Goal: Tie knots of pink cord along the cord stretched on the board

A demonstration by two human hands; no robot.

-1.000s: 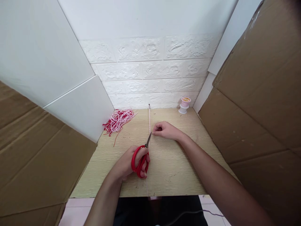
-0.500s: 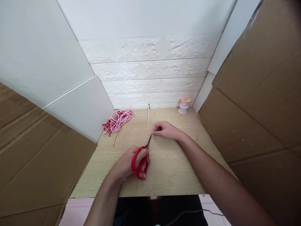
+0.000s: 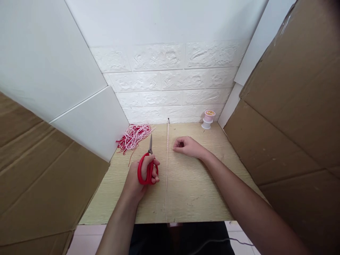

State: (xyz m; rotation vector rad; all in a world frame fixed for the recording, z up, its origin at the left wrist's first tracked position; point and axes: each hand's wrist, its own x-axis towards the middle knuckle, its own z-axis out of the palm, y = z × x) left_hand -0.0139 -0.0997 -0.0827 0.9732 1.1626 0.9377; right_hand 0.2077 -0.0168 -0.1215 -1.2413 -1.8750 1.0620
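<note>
My left hand (image 3: 140, 177) grips red-handled scissors (image 3: 147, 166), blades closed and pointing away towards the wall. A thin pale pink cord (image 3: 167, 166) runs straight down the wooden table (image 3: 191, 191) from a small pin (image 3: 168, 119) at the far edge to the near edge. The scissors are a little left of the cord. My right hand (image 3: 187, 146) rests on the table just right of the cord, fingers curled in a pinch; whether it holds a thread end I cannot make out.
A heap of red and pink cut cords (image 3: 132, 136) lies at the far left. A small pink spool (image 3: 208, 118) stands at the far right corner. Cardboard walls (image 3: 292, 117) and white panels (image 3: 87, 120) close in both sides.
My left hand has carried the scissors left and away from the cord, blades now pointing straight ahead. The cord now lies straight and free of the right hand's fingertips.
</note>
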